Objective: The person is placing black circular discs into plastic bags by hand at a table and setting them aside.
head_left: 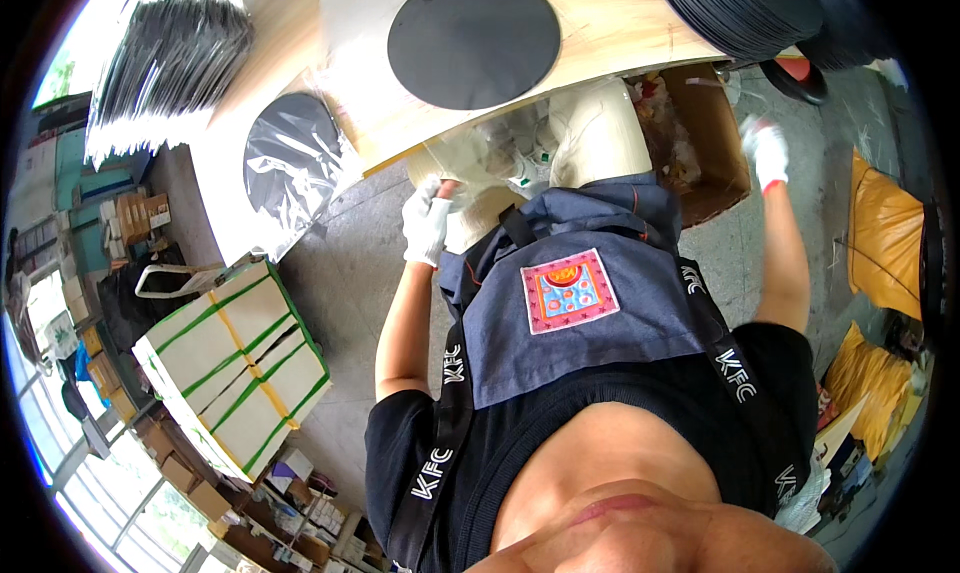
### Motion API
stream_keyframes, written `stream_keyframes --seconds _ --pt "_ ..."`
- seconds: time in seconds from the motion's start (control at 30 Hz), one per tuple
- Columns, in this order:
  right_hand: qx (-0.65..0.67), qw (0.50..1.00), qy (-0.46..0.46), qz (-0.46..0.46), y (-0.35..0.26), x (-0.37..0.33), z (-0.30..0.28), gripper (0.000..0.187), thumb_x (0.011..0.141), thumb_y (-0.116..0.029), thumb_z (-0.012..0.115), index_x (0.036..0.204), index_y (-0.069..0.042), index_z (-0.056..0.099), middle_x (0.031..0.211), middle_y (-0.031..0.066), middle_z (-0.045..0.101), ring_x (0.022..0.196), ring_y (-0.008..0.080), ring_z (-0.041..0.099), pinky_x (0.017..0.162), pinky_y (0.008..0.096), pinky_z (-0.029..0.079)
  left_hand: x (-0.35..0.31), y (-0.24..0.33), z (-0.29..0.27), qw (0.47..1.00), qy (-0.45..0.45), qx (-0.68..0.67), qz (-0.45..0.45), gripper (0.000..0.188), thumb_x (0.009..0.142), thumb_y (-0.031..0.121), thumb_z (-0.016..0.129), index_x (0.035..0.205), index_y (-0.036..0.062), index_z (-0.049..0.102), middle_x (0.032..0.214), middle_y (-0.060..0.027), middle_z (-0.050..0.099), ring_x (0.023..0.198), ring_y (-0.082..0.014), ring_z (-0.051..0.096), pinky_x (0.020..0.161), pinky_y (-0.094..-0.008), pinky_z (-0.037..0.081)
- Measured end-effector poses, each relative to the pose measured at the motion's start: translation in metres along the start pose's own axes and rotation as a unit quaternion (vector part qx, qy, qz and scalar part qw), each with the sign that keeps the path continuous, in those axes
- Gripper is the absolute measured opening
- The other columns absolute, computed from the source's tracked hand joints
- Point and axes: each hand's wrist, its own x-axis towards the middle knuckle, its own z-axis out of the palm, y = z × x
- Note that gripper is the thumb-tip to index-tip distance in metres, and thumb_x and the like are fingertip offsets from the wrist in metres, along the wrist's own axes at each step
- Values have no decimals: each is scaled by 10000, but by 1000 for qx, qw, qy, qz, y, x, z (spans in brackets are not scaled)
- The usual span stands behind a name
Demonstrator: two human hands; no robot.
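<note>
My left hand [427, 221], in a white glove with bare fingertips, is at the table's front edge with its fingers curled in. Clear plastic [490, 145] lies just beside it; whether the fingers pinch any of it cannot be made out. My right hand [767, 153], gloved too, is out to the right past the table's edge, its fingers smeared by motion. In front of me a flat black disc [475, 41] lies on the table, partly over a clear plastic sheet [352, 18]. To its left, a black disc in a clear bag [292, 153] overhangs the edge.
A stack of black discs [745, 13] stands at the right of the table [610, 33], and a pile of bagged discs [180, 58] at the far left. An open cardboard box [715, 163] is below the edge. A strapped white stack [235, 368] stands left, yellow sacks [885, 238] right.
</note>
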Motion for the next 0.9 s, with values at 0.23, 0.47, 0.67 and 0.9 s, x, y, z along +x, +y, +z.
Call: stream_keyframes --seconds 0.23,0.47,0.67,0.9 --pt "149 961 227 -46 -96 -31 -82 305 891 -354 543 1080 -118 582 891 135 667 871 324 638 783 443 499 32 41 -11 770 77 444 451 293 652 96 735 933 145 670 1053 -66 599 910 -302 562 808 -509 451" --pt "14 707 615 -348 -148 38 -187 635 625 -193 768 1235 -175 591 1288 29 565 1213 267 503 1070 434 355 67 28 -4 760 -13 378 529 292 637 103 744 914 175 682 1095 -13 628 1041 -283 562 892 -565 417" --pt "144 680 568 -440 -159 22 -184 292 743 -213 692 1033 -188 707 1099 37 665 1000 267 605 884 372 488 36 19 -8 843 70 265 463 196 730 47 701 921 84 682 947 -72 695 952 -282 641 953 -494 422" --pt "363 727 508 -286 -188 -6 -173 206 885 -293 580 887 -105 666 818 87 669 819 271 624 730 396 469 4 5 7 987 142 -23 66 176 909 184 568 901 31 653 840 -45 655 798 -163 581 782 -297 441"
